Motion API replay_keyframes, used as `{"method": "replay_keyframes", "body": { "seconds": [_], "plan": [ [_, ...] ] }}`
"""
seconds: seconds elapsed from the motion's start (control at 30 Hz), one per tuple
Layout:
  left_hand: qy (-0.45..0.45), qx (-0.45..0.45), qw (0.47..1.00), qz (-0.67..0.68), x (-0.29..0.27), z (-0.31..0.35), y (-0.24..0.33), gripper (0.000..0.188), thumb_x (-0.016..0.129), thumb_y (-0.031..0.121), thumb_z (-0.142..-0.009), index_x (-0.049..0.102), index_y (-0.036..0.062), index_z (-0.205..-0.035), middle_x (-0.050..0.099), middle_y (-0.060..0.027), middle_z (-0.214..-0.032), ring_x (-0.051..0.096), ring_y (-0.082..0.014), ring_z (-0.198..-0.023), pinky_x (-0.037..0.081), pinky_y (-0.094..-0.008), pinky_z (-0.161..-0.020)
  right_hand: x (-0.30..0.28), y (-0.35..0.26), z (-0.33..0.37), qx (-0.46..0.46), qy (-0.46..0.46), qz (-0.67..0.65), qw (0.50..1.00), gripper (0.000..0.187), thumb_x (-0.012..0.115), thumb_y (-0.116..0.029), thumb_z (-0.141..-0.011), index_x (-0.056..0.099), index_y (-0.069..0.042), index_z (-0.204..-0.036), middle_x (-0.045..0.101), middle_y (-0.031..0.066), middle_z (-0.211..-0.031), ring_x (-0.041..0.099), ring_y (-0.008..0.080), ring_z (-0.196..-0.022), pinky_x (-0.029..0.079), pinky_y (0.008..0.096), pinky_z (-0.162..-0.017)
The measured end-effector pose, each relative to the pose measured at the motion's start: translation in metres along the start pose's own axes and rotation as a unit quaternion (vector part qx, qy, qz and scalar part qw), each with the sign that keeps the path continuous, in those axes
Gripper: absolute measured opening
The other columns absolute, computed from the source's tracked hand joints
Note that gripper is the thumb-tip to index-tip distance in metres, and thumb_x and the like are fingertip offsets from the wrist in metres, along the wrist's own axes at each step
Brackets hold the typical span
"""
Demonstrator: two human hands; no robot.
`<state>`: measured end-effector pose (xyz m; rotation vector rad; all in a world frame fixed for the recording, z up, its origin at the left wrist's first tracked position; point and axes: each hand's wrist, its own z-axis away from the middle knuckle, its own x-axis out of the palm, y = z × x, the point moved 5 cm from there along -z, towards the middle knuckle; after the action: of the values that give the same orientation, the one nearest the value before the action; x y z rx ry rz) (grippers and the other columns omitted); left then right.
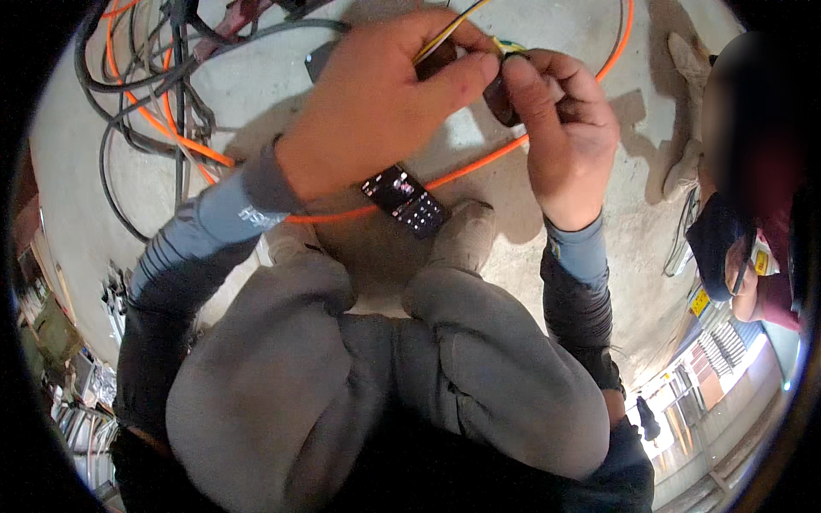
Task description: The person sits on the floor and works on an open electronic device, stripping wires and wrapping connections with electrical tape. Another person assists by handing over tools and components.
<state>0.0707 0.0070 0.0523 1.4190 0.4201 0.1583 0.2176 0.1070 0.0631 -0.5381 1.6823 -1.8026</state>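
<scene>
Both hands meet at the top of the head view, over the floor. My left hand [385, 94] is closed, with thin wires [451, 28] in yellow, white and dark running through its fingers. Close beside it, my right hand [573, 128] pinches the wire ends, where yellow and green insulation shows between the fingertips. A dark, rounded piece [502, 104] hangs just under the two thumbs; its kind is hard to make out. Fingers cover the spot where the wires come together.
A phone [406, 201] with its screen lit lies between my feet. An orange cable [487, 160] crosses the floor, and black cables [180, 94] tangle at the upper left. Another person [761, 171] is close on the right. Assorted items [85, 393] line the lower left edge.
</scene>
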Motion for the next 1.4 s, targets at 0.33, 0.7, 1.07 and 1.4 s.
{"method": "replay_keyframes", "body": {
  "seconds": [0.33,0.7,1.07,1.4],
  "plan": [
    [-0.078,-0.114,0.968,0.212,0.006,0.001,0.012,0.023,0.065,0.018,-0.105,0.065,-0.0027,-0.115,0.068,-0.0037,-0.095,0.060,-0.0079,-0.084,0.049,-0.0247,-0.073,-0.011,0.014,0.005,-0.041,-0.002,-0.002,0.999,0.018,0.067,-0.008,-0.104,0.067,0.003,-0.118,0.073,0.0057,-0.096,0.068,0.0107,-0.085,0.053,0.0243,-0.076],
    [-0.051,-0.031,0.986,0.154,-0.001,0.005,0.001,0.022,0.064,0.019,-0.106,0.065,-0.0025,-0.111,0.068,-0.0051,-0.094,0.062,-0.0097,-0.086,0.052,-0.0258,-0.078,-0.012,0.058,0.065,0.103,-0.071,0.043,0.991,0.024,0.063,-0.003,-0.102,0.062,0.001,-0.126,0.065,0.0014,-0.097,0.057,0.0079,-0.090,0.050,0.0250,-0.083],
    [-0.016,-0.042,0.999,-0.005,0.001,0.006,-0.011,0.021,0.070,0.020,-0.102,0.072,0.0029,-0.115,0.074,-0.0014,-0.095,0.063,-0.0058,-0.083,0.051,-0.0235,-0.075,-0.003,0.016,0.041,-0.076,0.002,-0.050,0.996,0.047,0.064,0.006,-0.097,0.045,0.004,-0.140,0.066,0.0119,-0.109,0.068,0.0195,-0.100,0.052,0.0310,-0.090],
    [-0.029,-0.035,0.998,0.049,0.005,0.007,-0.007,0.021,0.071,0.018,-0.102,0.071,0.0015,-0.115,0.074,-0.0025,-0.096,0.065,-0.0061,-0.087,0.051,-0.0225,-0.076,-0.002,0.018,0.033,-0.072,0.003,0.031,0.997,0.039,0.061,-0.001,-0.104,0.052,0.005,-0.142,0.069,0.0078,-0.104,0.067,0.0139,-0.094,0.053,0.0274,-0.088]
  ]
}}
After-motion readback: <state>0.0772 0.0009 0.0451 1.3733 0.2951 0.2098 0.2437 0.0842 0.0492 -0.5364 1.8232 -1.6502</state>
